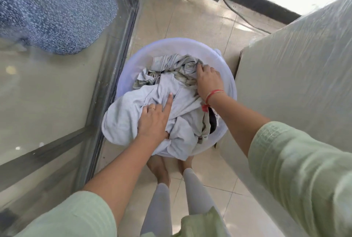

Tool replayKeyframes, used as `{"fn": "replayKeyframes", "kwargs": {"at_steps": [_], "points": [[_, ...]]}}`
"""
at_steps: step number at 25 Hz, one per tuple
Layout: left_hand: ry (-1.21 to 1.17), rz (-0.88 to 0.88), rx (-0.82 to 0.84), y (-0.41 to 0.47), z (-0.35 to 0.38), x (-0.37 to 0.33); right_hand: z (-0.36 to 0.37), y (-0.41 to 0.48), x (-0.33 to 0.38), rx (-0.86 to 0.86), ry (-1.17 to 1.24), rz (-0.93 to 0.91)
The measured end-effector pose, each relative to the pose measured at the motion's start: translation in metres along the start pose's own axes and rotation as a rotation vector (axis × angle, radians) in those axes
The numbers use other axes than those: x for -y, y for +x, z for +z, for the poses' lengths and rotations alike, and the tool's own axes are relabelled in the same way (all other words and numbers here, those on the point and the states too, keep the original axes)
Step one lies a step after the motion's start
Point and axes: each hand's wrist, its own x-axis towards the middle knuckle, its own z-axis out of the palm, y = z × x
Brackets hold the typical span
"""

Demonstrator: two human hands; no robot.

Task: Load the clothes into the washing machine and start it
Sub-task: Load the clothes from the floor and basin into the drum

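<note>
The clothes [182,116] lie heaped in a round, pale plastic basin [131,61] in the middle of the frame, set on the tiled floor [190,18]. On top is a pale grey garment [123,120] that spills over the basin's lower left rim. A striped garment [171,61] is bunched toward the upper right.

My left hand [154,120] sits on the grey garment at the lower middle of the heap. The index finger sticks out straight along the cloth, while my other fingers [148,109] and thumb curl down and bunch a fold of it. My right hand [208,80], with a red thread [214,94] round the wrist, is at the upper right of the basin. Its fingers are bent, and their tips dig into the striped garment and clutch it.

My bare feet [158,166] stand just below the basin. A bulky shape under a pale plastic cover [295,75] fills the right side, touching the basin's rim. A glass door [47,94] runs down the left, and a dark cable [228,4] crosses the floor at the upper right.
</note>
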Motion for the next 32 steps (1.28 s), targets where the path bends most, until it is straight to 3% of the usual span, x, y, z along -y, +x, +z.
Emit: {"fn": "replayKeyframes", "kwargs": {"at_steps": [3,6,12,13,16,17,19,22,25,27,28,30,31,32], "points": [[-0.003,-0.026,0.086,0.007,-0.002,-0.003,0.001,0.009,-0.005,0.056,0.381,0.138],[-0.041,-0.016,-0.06,-0.001,0.004,0.003,-0.001,0.0,-0.028,0.079,0.722,0.138],[-0.654,-0.104,-0.014,0.005,0.006,0.04,-0.022,-0.015,-0.042,0.255,0.934,-0.02],[-0.68,-0.108,-0.029,0.006,0.005,0.042,-0.025,-0.02,-0.042,0.215,0.975,0.012],[-0.715,-0.125,-0.065,0.004,0.001,0.036,-0.022,-0.068,-0.029,-0.256,0.913,0.228],[-0.722,-0.135,-0.061,0.004,0.001,0.035,-0.012,-0.093,-0.021,-0.338,0.836,0.292],[-0.727,-0.146,-0.025,0.008,-0.001,0.036,0.02,-0.139,0.005,-0.198,0.555,0.323],[-0.769,-0.148,0.062,0.016,-0.003,0.041,0.053,-0.163,0.051,0.151,0.181,0.198],[-0.795,-0.145,0.072,0.018,-0.01,0.039,0.053,-0.151,0.067,0.431,0.181,0.127],[-0.771,-0.088,0.113,0.017,-0.012,0.037,0.04,-0.144,0.052,0.469,0.297,0.02],[-0.721,-0.041,0.177,0.017,-0.016,0.035,0.031,-0.14,0.038,0.413,0.488,-0.022],[-0.452,0.052,0.234,0.019,-0.023,0.023,0.012,-0.132,0.006,0.059,0.863,0.123],[-0.253,0.123,0.199,0.017,-0.024,0.012,0.007,-0.128,-0.004,-0.114,0.833,0.238],[-0.066,0.23,0.146,0.015,-0.024,-0.002,0.006,-0.123,-0.01,-0.184,0.682,0.332]]}}
